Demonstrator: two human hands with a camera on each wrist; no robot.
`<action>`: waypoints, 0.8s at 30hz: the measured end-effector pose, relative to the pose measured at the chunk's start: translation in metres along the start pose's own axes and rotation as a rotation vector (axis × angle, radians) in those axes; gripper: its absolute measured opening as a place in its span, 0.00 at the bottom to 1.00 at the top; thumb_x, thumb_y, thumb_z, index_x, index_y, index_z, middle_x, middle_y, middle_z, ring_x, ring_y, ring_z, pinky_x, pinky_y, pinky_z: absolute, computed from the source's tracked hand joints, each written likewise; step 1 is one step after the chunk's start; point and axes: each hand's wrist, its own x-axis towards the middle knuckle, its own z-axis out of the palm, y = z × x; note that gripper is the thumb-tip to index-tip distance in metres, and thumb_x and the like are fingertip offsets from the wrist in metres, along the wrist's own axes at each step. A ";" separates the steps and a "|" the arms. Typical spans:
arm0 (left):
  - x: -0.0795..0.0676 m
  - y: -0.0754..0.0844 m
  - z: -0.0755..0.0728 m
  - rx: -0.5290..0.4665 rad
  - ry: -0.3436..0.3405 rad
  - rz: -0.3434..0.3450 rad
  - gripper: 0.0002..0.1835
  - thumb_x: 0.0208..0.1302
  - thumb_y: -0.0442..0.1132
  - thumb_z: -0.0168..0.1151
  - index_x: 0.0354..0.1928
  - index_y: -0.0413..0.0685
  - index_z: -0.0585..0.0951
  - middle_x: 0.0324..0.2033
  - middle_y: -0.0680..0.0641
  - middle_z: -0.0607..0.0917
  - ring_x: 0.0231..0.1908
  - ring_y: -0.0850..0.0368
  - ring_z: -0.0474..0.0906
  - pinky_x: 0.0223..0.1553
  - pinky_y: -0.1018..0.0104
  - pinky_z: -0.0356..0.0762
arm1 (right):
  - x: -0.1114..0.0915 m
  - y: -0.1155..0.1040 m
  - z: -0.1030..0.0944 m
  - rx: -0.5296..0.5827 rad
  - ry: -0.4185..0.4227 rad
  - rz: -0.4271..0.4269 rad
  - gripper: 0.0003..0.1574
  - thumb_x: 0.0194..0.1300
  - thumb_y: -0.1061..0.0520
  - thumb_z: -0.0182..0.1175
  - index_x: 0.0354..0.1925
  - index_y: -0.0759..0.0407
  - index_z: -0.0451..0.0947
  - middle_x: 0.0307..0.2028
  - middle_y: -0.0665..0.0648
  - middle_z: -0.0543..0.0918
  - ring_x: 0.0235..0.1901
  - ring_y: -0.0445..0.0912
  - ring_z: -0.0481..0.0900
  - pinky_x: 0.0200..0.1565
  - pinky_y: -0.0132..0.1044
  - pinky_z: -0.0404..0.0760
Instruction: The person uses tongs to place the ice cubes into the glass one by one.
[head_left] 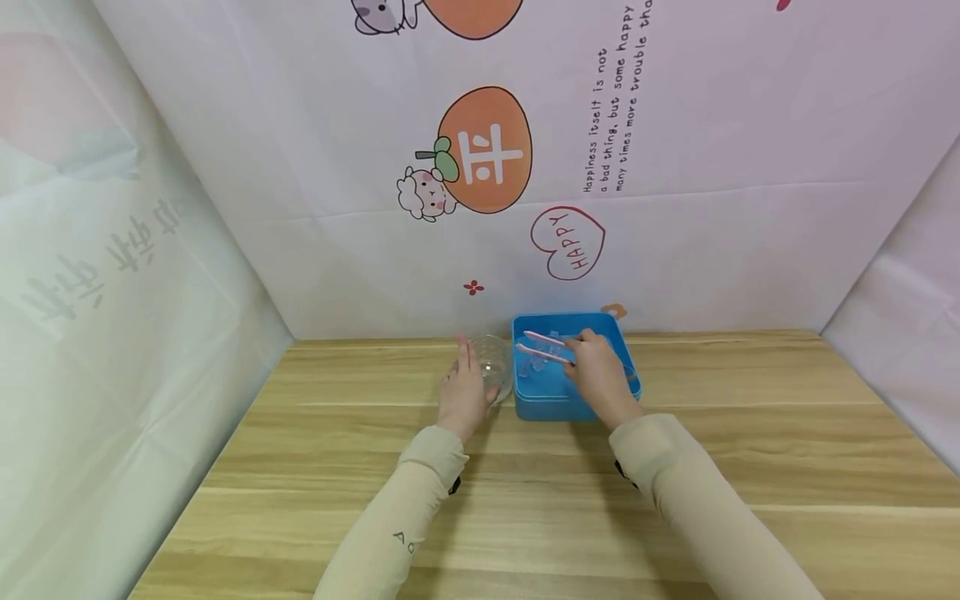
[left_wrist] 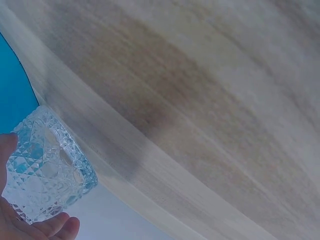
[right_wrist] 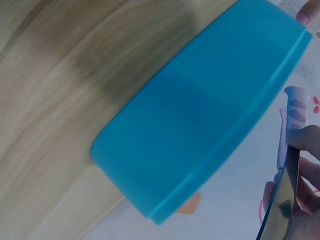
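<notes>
My left hand point(head_left: 463, 387) holds a clear glass cup point(head_left: 497, 360) from its left side, thumb and fingers on opposite sides. The left wrist view shows the diamond-cut pattern of the glass point(left_wrist: 45, 170). To its right stands a blue plastic box point(head_left: 555, 408) with several clear, ice-like pieces point(head_left: 525, 369) inside. Over the box, my right hand point(head_left: 600, 375) grips tongs point(head_left: 545, 354) with pink ends pointing left and set apart. A shiny metal part of the tongs point(right_wrist: 286, 195) shows in the right wrist view. Whether a piece sits between the tips, I cannot tell.
A wood-grain table point(head_left: 337, 467) carries everything. Close behind the box and cup rises a white printed cloth point(head_left: 360, 258). Another white cloth point(head_left: 90, 333) hangs along the left side, and the cloth point(head_left: 900, 292) continues on the right.
</notes>
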 end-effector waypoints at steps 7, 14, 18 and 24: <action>0.000 0.000 0.000 -0.011 -0.002 -0.004 0.50 0.63 0.55 0.60 0.74 0.35 0.46 0.75 0.39 0.49 0.63 0.45 0.71 0.59 0.53 0.74 | -0.001 0.010 0.004 -0.036 -0.019 0.037 0.22 0.60 0.61 0.65 0.51 0.70 0.79 0.46 0.69 0.79 0.45 0.60 0.78 0.44 0.49 0.83; 0.000 0.001 0.001 0.004 0.012 0.001 0.49 0.63 0.55 0.60 0.74 0.34 0.47 0.75 0.39 0.49 0.62 0.46 0.72 0.58 0.54 0.75 | -0.002 0.015 0.008 -0.042 -0.064 0.068 0.19 0.58 0.62 0.66 0.46 0.71 0.81 0.45 0.69 0.80 0.44 0.60 0.79 0.46 0.50 0.83; 0.001 0.001 0.001 -0.002 0.009 -0.001 0.49 0.63 0.54 0.60 0.74 0.35 0.47 0.75 0.39 0.49 0.63 0.46 0.71 0.58 0.53 0.75 | -0.001 0.015 0.010 -0.044 -0.116 0.088 0.17 0.59 0.63 0.65 0.46 0.72 0.81 0.46 0.70 0.80 0.45 0.61 0.79 0.46 0.51 0.83; 0.001 0.001 0.001 -0.005 0.001 -0.005 0.49 0.64 0.54 0.60 0.74 0.35 0.46 0.75 0.40 0.48 0.64 0.46 0.70 0.59 0.53 0.75 | 0.000 0.014 0.014 -0.059 -0.156 0.090 0.16 0.59 0.63 0.65 0.45 0.72 0.82 0.46 0.70 0.80 0.44 0.61 0.79 0.46 0.51 0.82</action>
